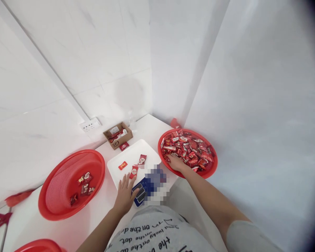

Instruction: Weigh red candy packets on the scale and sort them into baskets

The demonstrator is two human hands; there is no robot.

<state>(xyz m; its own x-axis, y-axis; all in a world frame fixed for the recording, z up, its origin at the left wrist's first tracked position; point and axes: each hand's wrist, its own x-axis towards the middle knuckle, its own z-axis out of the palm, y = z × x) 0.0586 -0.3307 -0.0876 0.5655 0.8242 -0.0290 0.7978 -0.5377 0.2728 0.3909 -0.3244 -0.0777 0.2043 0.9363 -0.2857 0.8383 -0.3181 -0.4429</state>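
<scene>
My left hand (126, 191) lies with fingers spread at the front edge of a white weighing scale (115, 163), beside its blue display panel (139, 193). On the scale's pan are three small wrapped packets: a bright red one (123, 165), a red one with a pale round label (133, 172) near my fingertips, and a dark red one (142, 159). My right hand (176, 163) reaches into a red basket (214, 164) heaped with red wrapped packets (191, 148). Its fingertips are hidden among them, so its grip does not show.
A second red basket (48, 206) on the left holds several packets (84, 189). Behind the scale, a small cardboard box (123, 138) contains packets, with another packet (124, 146) beside it. A third red basket (39, 246) shows at the lower left. Walls and a socket (90, 125) border the table.
</scene>
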